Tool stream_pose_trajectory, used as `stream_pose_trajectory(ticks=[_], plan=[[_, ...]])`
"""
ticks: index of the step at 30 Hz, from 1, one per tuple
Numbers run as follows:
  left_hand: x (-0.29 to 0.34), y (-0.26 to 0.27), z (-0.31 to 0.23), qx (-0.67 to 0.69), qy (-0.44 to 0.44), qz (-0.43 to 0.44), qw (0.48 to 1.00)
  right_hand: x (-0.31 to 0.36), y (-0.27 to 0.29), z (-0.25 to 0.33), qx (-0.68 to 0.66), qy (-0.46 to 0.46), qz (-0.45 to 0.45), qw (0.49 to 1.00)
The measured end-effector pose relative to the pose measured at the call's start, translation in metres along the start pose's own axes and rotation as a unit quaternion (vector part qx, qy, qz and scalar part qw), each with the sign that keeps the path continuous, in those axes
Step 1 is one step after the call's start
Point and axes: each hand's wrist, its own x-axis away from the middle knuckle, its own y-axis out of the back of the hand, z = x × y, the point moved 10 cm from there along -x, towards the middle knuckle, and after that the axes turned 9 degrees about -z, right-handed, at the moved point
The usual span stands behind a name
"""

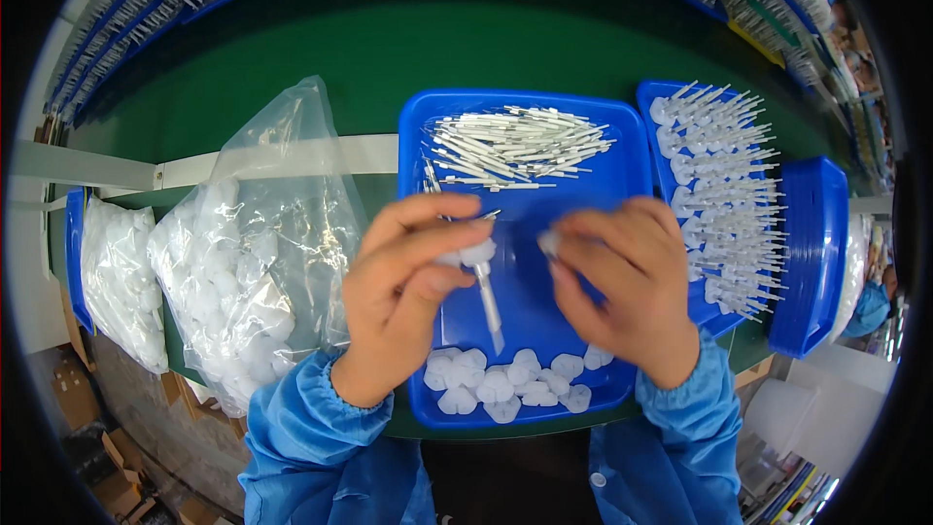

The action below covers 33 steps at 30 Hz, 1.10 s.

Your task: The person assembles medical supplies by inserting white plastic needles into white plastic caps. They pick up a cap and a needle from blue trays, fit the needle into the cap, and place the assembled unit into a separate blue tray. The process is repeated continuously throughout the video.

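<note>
My left hand [413,277] is closed on a thin white stick [491,306] with a rounded white plastic piece [476,253] at its upper part. The stick slants down over the blue tray [525,418]. My right hand [632,282] hovers over the tray's right side, its fingers curled and smeared by motion. A pale spot shows at its fingertips; I cannot tell whether it is a held thing. Many slim white sticks [520,141] with metal ends lie at the tray's far end. Several loose white lobed plastic pieces [496,384] lie along its near edge.
Left of the tray stands a clear bag [228,272] of white pieces, beside another filled bag [121,277]. On the right, a blue tray [700,306] holds rows of joined pieces [729,194], next to stacked blue trays [812,253]. Filled trays line the green table's [369,49] far side.
</note>
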Motion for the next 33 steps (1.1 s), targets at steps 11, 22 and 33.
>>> stream_pose_trajectory(ticks=[11,22,33], plan=[[0.001,-0.005,0.013,-0.052,0.088,0.018,0.995,-0.011,-0.053,-0.035,0.105,-0.049,0.084,0.99],[-0.001,-0.011,0.003,-0.11,0.019,0.072,0.991,0.016,-0.012,-0.033,-0.024,-0.127,0.043,0.991],[-0.001,-0.03,-0.004,-0.076,0.042,0.165,0.982,0.031,-0.003,-0.033,-0.228,-0.224,-0.009,0.948]])
